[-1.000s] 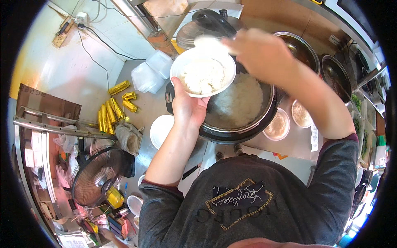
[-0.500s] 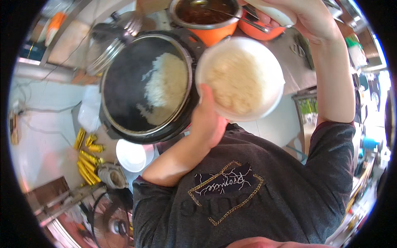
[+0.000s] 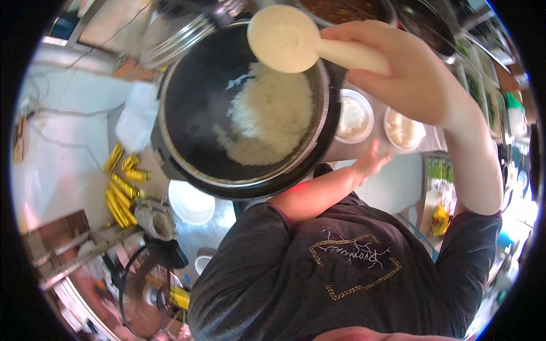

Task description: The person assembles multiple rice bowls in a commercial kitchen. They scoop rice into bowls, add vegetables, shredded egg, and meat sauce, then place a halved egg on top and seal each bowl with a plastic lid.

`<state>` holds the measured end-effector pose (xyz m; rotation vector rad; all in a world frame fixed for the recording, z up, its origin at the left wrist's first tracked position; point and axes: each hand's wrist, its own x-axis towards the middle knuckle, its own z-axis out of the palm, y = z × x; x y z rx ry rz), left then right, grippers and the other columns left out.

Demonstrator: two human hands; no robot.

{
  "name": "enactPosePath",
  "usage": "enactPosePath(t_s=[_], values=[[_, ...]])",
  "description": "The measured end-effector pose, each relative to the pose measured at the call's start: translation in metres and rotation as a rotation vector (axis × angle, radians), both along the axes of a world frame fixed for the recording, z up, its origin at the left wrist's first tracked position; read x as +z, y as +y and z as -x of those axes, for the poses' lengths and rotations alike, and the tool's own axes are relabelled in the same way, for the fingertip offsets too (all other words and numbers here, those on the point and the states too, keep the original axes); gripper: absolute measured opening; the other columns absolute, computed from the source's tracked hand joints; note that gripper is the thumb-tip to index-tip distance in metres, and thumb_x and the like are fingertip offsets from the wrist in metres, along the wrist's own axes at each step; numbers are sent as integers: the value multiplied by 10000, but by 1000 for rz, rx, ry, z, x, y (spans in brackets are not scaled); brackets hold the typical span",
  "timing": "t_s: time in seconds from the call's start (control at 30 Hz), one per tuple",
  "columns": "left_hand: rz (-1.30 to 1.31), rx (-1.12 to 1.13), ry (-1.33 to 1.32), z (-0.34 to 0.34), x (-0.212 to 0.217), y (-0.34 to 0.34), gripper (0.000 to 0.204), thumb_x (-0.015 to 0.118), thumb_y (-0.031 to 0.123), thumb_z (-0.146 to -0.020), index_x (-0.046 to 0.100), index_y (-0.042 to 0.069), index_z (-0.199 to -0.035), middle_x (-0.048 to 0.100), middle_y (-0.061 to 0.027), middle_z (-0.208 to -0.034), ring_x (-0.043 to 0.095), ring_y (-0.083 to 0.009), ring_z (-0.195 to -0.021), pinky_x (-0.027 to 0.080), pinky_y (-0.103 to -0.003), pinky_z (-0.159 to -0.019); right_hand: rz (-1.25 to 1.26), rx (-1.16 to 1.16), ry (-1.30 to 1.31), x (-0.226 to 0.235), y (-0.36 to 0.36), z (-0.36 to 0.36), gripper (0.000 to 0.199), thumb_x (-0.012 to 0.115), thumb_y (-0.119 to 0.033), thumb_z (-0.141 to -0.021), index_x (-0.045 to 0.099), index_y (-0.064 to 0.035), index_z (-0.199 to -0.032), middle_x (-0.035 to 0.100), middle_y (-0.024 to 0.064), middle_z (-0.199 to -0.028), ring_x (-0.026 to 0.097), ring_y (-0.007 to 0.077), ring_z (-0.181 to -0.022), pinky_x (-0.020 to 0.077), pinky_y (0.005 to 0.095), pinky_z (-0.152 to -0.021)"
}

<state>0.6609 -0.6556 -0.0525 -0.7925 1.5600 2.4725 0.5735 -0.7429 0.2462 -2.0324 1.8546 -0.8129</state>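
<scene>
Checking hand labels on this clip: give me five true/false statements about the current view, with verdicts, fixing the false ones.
1. The right hand holds a pale paddle. True.
2. The left hand grips a bowl. False: it is empty, fingers spread.
3. The big black pot stands uncovered with rice inside. True.
4. Two bowls of rice stand left of the pot in the picture. False: they are right of it.
5. Gold packets lie left of the pot. True.
</scene>
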Motion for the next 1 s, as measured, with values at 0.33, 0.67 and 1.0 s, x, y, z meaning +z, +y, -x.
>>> enactPosePath(t_s=[0.33,0.67,1.0], values=[[371,408,497,-341,168,-141,206,649,150,-893,677,14,-1046,652,-118,-1090,612,-254,-1032,449,-393,-953,-747,220,927,-85,-164,-75,391,664,-118,-752,655,-53,-1138,664,175,-1078,654,315,-970,544,414,-750],[1243,911,-1051,-435,59,-187,496,676,84,-819,538,-9,-1286,568,-189,-1222,542,-346,-1131,449,-408,-939,-700,495,480,-52,-158,-109,436,690,-227,-783,639,-127,-1204,664,154,-1108,617,320,-1047,480,412,-903],[1298,1189,-1025,-439,70,-188,416,695,41,-786,654,75,-1199,586,-82,-1076,563,-194,-836,479,-298,-767,-616,301,574,-64,-175,-111,393,671,-267,-778,678,-142,-1150,692,125,-1022,666,300,-906,524,439,-794]])
